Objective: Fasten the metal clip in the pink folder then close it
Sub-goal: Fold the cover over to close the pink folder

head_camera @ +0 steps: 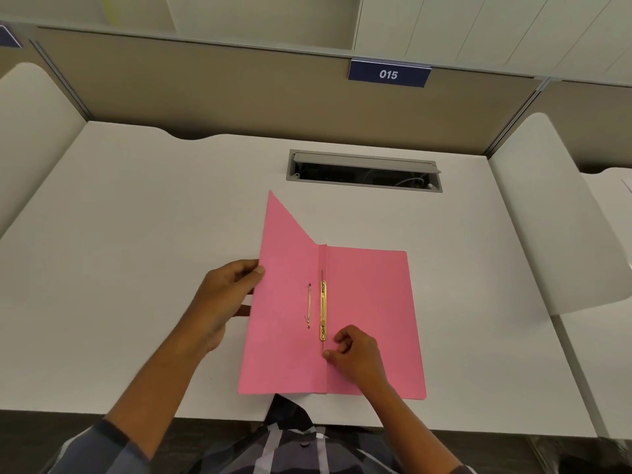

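The pink folder (369,302) lies open on the white desk (136,234), its back flat and its front cover (284,295) raised at an angle on the left. A gold metal clip (323,309) runs along the spine fold, with a thin prong reaching down below it. My left hand (222,302) grips the raised cover's outer edge, thumb on the inside. My right hand (355,350) rests on the folder just below the clip, its fingertips pinching the lower prong end at the fold. The clip's back shows as a thin strip (309,305) on the raised cover.
A grey cable slot (364,171) with an open lid sits in the desk behind the folder. White curved side dividers (547,217) flank the desk, and a beige partition with a blue "015" label (389,74) stands at the back. The desk's near edge is just below the folder.
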`<control>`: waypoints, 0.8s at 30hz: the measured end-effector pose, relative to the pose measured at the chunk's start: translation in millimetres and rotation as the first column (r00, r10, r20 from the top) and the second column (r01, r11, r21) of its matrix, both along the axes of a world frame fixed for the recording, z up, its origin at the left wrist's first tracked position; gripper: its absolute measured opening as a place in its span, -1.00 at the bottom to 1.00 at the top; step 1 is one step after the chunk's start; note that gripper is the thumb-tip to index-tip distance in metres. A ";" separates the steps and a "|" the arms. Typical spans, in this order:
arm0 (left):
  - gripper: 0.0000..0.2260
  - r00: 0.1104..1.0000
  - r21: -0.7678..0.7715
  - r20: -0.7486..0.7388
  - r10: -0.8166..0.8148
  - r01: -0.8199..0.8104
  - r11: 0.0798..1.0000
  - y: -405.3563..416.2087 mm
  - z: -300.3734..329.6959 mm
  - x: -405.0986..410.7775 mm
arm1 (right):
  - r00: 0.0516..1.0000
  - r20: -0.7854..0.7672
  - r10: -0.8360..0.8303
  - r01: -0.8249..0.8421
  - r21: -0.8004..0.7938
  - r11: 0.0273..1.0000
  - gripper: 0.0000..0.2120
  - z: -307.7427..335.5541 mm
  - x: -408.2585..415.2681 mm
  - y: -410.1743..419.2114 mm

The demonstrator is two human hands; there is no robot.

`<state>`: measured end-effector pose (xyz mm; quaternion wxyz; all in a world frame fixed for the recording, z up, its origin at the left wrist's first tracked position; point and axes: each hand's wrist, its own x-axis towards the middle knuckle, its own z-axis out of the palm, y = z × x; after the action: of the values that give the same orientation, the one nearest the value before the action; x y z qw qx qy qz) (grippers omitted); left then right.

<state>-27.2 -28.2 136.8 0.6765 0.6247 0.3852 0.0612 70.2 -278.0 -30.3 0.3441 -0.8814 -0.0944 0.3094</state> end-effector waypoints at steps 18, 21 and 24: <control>-0.65 0.846 0.114 -0.189 -0.498 0.523 0.845 -76.5 -21.1 47.6 | 0.823 -0.567 -0.043 0.445 0.594 0.670 -0.57 95.2 70.4 -38.5; -0.65 0.854 0.105 -0.274 -0.443 0.484 0.869 -72.0 -45.4 42.1 | 0.750 -0.656 -0.087 0.566 0.568 0.597 -0.51 97.6 79.8 -56.2; -0.63 0.863 0.092 -0.329 -0.385 0.434 0.896 -68.8 -67.2 38.1 | 0.701 -0.706 -0.104 0.611 0.520 0.597 -0.47 93.1 88.4 -77.8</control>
<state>10.9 -96.9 69.6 0.5537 0.7472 0.3358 -0.1493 158.6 -355.8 62.8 0.7313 -0.5197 0.0990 0.4305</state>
